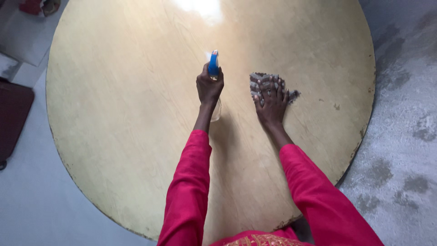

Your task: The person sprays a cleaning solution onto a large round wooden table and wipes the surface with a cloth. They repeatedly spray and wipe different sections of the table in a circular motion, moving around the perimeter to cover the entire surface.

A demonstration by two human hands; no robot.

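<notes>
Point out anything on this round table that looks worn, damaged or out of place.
The round wooden table shows wear: its rim is chipped and dark along the right and lower edges, with small dark marks near the grey cloth under the right hand. The left hand holds a spray bottle. Nothing is spilled.

Round pale wood counter [114, 114], rim chipped and worn along right and lower edge, bright glare near top. Grey concrete floor [405, 136] at right, blotched with darker patches. Lighter floor at left. Dark maroon mat [13, 118] at left edge. Red item [32, 6] in top left corner, too blurred to identify.
</notes>
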